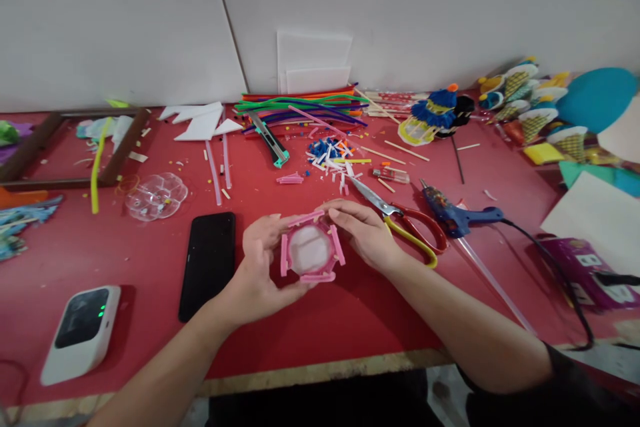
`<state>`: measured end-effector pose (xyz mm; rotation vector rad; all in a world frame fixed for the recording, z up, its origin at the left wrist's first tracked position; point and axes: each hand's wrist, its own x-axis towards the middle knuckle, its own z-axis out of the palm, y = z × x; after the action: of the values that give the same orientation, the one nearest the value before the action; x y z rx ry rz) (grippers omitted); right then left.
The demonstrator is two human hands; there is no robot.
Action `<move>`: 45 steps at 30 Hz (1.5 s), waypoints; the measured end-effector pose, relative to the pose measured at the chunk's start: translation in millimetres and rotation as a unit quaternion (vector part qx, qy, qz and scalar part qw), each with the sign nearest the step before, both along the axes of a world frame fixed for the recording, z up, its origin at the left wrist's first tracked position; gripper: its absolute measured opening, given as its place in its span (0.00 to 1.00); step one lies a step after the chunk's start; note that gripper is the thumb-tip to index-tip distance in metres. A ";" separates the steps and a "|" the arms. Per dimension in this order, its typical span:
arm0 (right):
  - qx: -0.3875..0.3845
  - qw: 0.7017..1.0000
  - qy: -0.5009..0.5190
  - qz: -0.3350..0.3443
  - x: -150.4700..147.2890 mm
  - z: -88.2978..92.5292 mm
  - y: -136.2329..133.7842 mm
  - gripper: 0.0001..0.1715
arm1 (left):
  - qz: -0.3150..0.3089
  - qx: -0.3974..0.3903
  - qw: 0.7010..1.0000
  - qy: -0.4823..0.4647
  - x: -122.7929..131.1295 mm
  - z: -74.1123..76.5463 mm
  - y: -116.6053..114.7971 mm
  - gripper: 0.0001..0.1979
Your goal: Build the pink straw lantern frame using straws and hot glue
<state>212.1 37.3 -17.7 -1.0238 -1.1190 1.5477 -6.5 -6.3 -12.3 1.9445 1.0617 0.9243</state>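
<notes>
We gripped a pink craft piece with left hand and right hand above the red bench; it partly hid some fingertips, and our black sleeve was cut off.

Red table (cluttered), scissors, 1 phone

The pink-edged piece partly hides the left hand's fingers, and the right edge crops the purple box.

Between the bare forearms, on the near side of the pink-edged round piece, a hand could pass over the red counter; the flat black phone blocks leftward, the red-and-yellow-handled metal scissors rightward.
</notes>
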 end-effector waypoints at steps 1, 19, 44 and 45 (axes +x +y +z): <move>-0.021 1.000 0.011 0.012 -0.8 0.3 0.4 0.19 | -0.009 0.020 0.999 0.026 -0.6 2.6 0.4 0.43; -0.012 0.999 0.035 -0.018 0.8 -1.0 -0.2 0.21 | 0.071 -0.293 0.906 -0.296 7.5 4.5 8.4 0.30; 0.218 0.960 -0.175 -0.008 -10.8 14.7 -26.2 0.08 | 0.120 -0.120 0.966 -0.194 22.8 11.9 -3.2 0.43; 0.225 0.957 -0.180 -0.014 -11.8 14.7 -27.6 0.07 | 0.128 -0.116 0.965 -0.195 23.3 12.1 -3.7 0.42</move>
<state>200.3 9.7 -3.0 -1.0159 -1.6119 1.0294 16.8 -9.9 -0.2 1.3811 1.1397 1.2063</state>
